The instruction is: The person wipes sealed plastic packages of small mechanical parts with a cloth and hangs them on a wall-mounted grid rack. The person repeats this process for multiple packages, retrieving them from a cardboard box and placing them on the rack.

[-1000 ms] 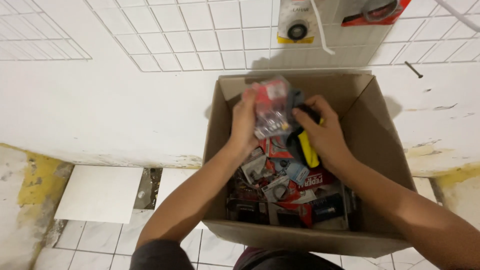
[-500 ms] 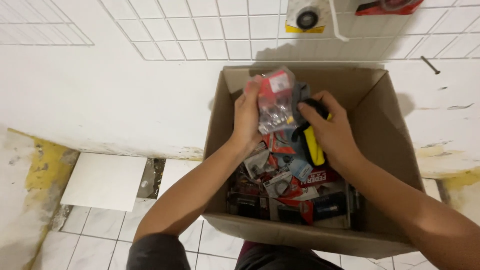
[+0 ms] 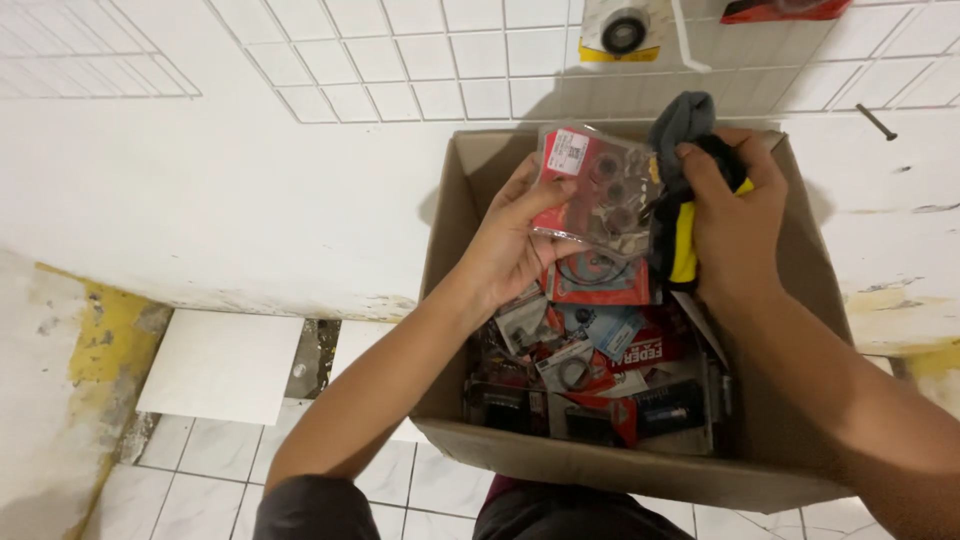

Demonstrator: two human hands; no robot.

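Note:
An open cardboard box [image 3: 450, 260] sits in front of me, filled with several small packaged parts [image 3: 600, 360] in red, black and clear wrapping. My left hand [image 3: 515, 240] holds a clear plastic blister pack [image 3: 598, 185] with a red card and round rings inside, lifted over the box's far end. My right hand [image 3: 730, 215] grips a black and yellow item [image 3: 683, 240] with a grey end sticking up, right next to the pack. Both forearms reach in over the box from the near side.
A white wire grid panel [image 3: 400, 60] hangs on the white wall, carrying a yellow-backed pack [image 3: 625, 30] and a red pack [image 3: 775, 10]. A nail [image 3: 876, 121] sticks out of the wall at right. A loose white tile [image 3: 225, 365] lies on the tiled floor at left.
Both hands have risen out of the heap toward the box's far end, bringing the blister pack and the black and yellow item up with them.

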